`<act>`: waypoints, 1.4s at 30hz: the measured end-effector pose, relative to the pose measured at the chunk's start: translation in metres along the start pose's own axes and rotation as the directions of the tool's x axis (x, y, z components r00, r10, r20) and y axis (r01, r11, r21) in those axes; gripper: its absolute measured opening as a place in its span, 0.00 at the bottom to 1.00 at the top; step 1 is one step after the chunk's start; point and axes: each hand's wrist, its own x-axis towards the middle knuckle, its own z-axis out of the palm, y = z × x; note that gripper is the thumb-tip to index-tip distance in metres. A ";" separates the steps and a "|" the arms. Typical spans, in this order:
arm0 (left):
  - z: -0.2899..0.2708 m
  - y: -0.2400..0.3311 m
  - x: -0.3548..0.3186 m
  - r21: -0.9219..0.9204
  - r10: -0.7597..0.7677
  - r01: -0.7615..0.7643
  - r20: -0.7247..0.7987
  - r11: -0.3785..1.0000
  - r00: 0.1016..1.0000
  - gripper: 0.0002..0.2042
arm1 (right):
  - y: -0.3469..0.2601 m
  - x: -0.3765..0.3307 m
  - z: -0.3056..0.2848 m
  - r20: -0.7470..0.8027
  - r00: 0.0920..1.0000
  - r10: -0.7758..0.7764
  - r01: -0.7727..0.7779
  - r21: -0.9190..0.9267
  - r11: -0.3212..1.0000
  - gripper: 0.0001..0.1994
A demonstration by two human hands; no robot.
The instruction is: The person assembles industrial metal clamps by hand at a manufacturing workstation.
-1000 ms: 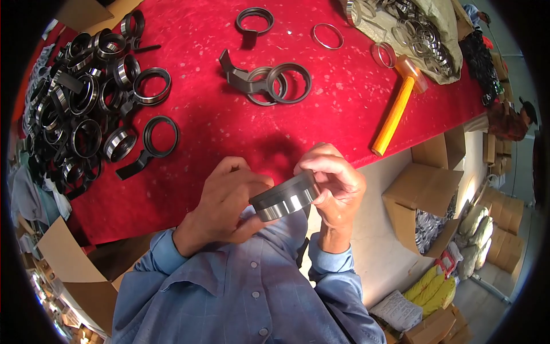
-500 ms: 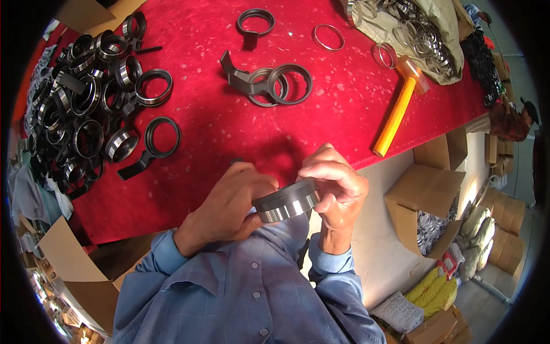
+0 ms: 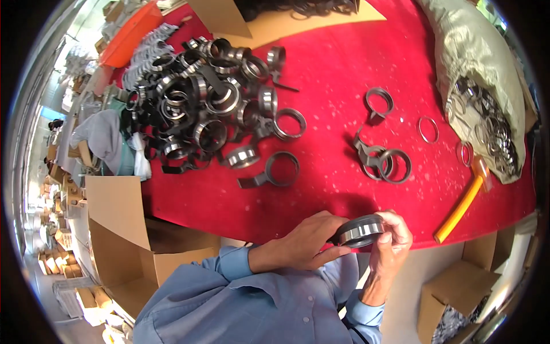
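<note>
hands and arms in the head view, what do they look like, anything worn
The left hand and the right hand are bare: no gloves, and no rings or watch show. Both forearms are covered by long light blue shirt sleeves with buttoned cuffs reaching the wrists.

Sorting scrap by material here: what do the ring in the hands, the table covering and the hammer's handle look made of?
The ring held between the left hand and right hand looks like steel: a bright machined band with a dark, dull rim. The table covering seems to be red felt or cloth, matte and slightly speckled. The hammer's handle looks like smooth yellow plastic or a rubber sleeve; which one cannot be told.
</note>
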 end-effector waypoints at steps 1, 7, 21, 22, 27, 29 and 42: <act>-0.009 0.006 0.000 0.101 -0.052 0.053 -0.011 0.993 0.999 0.23 | 0.004 -0.002 0.005 -0.034 0.999 0.007 -0.007 -0.009 1.000 0.28; -0.102 0.017 -0.007 0.463 0.035 0.288 -0.573 0.838 0.819 0.17 | 0.002 -0.006 -0.002 0.008 0.996 0.086 -0.086 -0.038 0.996 0.15; -0.152 0.041 0.012 0.946 0.169 0.076 -0.135 0.314 0.976 0.34 | 0.010 0.006 -0.013 -0.090 0.996 -0.014 -0.005 -0.205 0.979 0.13; -0.134 0.042 0.013 0.950 0.070 -0.026 0.004 0.311 0.998 0.35 | 0.008 0.013 -0.014 -0.096 0.988 -0.117 0.074 -0.369 0.926 0.14; -0.132 -0.015 0.001 0.964 -0.062 0.016 0.000 0.267 0.998 0.27 | 0.002 0.037 -0.032 -0.024 0.940 -0.341 0.179 -0.816 0.550 0.18; -0.153 -0.032 0.000 0.961 0.027 0.045 -0.054 0.273 0.998 0.28 | -0.005 0.047 -0.034 0.071 0.938 -0.340 0.202 -0.908 0.367 0.20; -0.078 0.044 0.018 0.921 0.265 -0.117 0.015 0.372 0.964 0.37 | -0.040 0.035 -0.011 0.487 0.855 -0.176 0.514 -0.754 0.410 0.09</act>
